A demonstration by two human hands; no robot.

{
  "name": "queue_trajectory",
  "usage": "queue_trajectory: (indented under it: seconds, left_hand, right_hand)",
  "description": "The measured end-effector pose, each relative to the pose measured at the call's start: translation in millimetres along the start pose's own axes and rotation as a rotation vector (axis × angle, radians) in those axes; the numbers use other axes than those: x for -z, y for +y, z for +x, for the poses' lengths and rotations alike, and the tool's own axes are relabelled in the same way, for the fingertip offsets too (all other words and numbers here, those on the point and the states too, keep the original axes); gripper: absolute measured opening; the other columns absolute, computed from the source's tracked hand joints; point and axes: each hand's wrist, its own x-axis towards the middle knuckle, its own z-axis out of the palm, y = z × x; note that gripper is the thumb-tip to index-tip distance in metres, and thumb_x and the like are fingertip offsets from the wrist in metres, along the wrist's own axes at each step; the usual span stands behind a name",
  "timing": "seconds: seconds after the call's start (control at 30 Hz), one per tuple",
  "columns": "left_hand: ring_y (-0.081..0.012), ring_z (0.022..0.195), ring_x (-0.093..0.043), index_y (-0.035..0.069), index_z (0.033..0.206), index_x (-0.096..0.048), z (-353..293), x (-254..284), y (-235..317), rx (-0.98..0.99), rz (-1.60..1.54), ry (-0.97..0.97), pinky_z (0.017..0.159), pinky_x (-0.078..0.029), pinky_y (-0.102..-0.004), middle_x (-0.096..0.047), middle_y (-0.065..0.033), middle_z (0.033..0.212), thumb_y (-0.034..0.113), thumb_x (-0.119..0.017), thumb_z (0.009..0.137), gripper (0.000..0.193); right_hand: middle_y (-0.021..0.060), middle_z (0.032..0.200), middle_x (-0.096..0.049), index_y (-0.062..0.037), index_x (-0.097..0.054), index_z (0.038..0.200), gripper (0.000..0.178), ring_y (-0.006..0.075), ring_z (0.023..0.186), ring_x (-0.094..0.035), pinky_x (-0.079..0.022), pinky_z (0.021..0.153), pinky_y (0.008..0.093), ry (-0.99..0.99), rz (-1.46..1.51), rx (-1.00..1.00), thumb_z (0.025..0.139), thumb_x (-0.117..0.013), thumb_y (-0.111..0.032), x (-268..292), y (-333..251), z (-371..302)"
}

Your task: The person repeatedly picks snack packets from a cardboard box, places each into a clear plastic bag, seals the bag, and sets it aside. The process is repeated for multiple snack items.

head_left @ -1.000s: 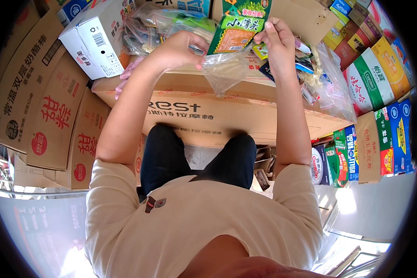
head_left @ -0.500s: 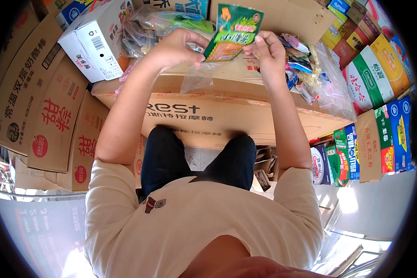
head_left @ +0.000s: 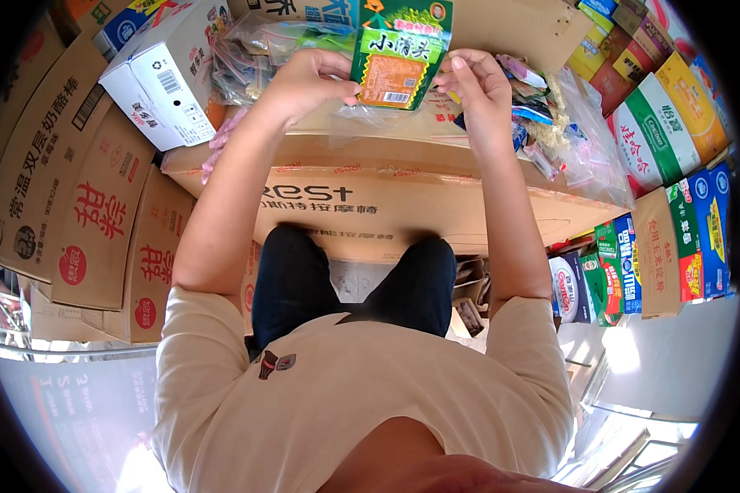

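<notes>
A green snack packet (head_left: pixel 403 49) with an orange panel is upright between my hands, above a large cardboard box. My left hand (head_left: pixel 312 86) pinches its lower left edge between thumb and fingers. At the packet's right edge my right hand (head_left: pixel 478 86) is closed, thumb against fingertips. Beneath the packet, clear plastic (head_left: pixel 368 119) lies on the box top. Clear zip bags (head_left: pixel 251 57) with mixed contents are piled beyond my left hand. Right of my right hand lies a heap of small colourful packets (head_left: pixel 534 107).
The large cardboard box (head_left: pixel 436 201) stands in front of my knees. A white carton (head_left: pixel 164 78) sits at its left end, beside stacked brown cartons (head_left: pixel 99 197). Colourful cartons (head_left: pixel 666 131) are stacked on the right. Clear plastic bagging (head_left: pixel 588 148) hangs at the box's right end.
The green packet has turned from tilted to nearly upright and moved slightly left and farther away. Its front now faces me more squarely. Both hands still hold its edges.
</notes>
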Motion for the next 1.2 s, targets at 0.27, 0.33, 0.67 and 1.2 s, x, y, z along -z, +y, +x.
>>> queue_trajectory:
  seconds: [0.27,0.33,0.67,1.2]
  left_hand:
    - [-0.0096,0.077,-0.062,-0.001,0.099,-0.070,1.6,15.1,-3.2,0.007,-0.132,0.006,0.076,-0.048,-0.0221,-0.069,-0.0052,0.086,0.007,-0.072,0.080,0.021]
    - [-0.0096,0.076,-0.062,-0.001,0.100,-0.069,-0.7,15.9,1.9,0.023,-0.110,0.012,0.075,-0.048,-0.0219,-0.069,-0.0054,0.087,0.008,-0.072,0.080,0.021]
    - [-0.0097,0.073,-0.062,0.000,0.101,-0.069,-7.7,21.0,10.5,-0.003,-0.014,-0.036,0.077,-0.047,-0.0239,-0.070,-0.0049,0.088,0.010,-0.074,0.078,0.025]
    - [-0.0064,0.067,-0.060,0.002,0.091,-0.070,-19.3,15.2,22.5,-0.056,0.104,0.157,0.066,-0.043,-0.0234,-0.068,-0.0021,0.076,0.020,-0.076,0.080,0.022]
  right_hand:
    - [0.0011,0.090,-0.065,-0.0032,-0.066,0.096,0.014,0.0069,0.083,-0.057,-0.045,0.076,0.0240,-0.229,-0.133,-0.113,0.086,-0.070,-0.013,14.5,17.3,-12.7]
    - [-0.0004,0.086,-0.065,-0.0038,-0.067,0.092,0.011,0.0058,0.080,-0.056,-0.044,0.073,0.0229,-0.229,-0.132,-0.115,0.086,-0.070,-0.013,11.0,15.0,-11.0]
    - [-0.0033,0.074,-0.061,-0.0032,-0.068,0.085,0.010,0.0031,0.061,-0.046,-0.036,0.055,0.0195,-0.045,-0.325,0.157,0.085,-0.070,-0.013,-3.3,15.5,-5.9]
    - [-0.0007,0.068,-0.058,-0.0018,-0.067,0.081,0.007,0.0046,0.055,-0.043,-0.034,0.049,0.0215,0.123,-0.359,0.241,0.084,-0.069,-0.008,-24.6,10.9,-3.8]
